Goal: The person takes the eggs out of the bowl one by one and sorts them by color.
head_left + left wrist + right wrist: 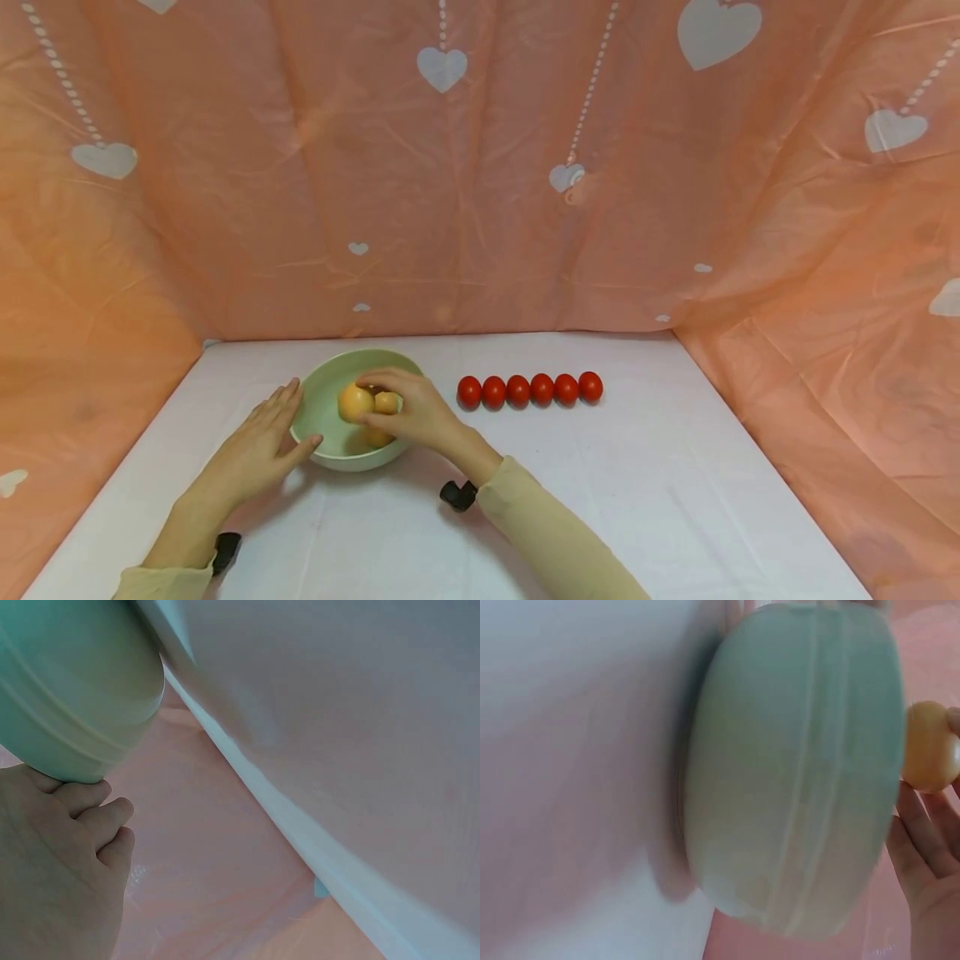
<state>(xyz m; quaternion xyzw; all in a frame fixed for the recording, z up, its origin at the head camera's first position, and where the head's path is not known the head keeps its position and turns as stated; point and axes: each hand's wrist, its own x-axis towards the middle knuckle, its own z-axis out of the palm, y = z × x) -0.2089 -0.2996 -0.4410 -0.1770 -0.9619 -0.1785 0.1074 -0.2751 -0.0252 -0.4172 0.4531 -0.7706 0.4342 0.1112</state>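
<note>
A pale green bowl (pixel 317 417) stands on the white table at left of centre. My right hand (pixel 420 408) reaches over its right side and pinches a round yellow fruit (pixel 356 403) between thumb and fingertips. In the right wrist view this smooth yellow fruit (pixel 930 746) shows above the bowl's rim. Other yellow fruits (pixel 386 403) lie lower in the bowl, partly hidden by the right hand. My left hand (pixel 251 454) lies at the bowl's left side with fingers extended and thumb by the near rim. In the left wrist view, its fingertips touch the bowl's outer wall (pixel 82 697).
Several red cherry tomatoes (pixel 517 391) form a straight row to the right of the bowl. White cloth (pixel 600 500) covers the table. A pink curtain with hearts (pixel 487 208) closes off the back and both sides.
</note>
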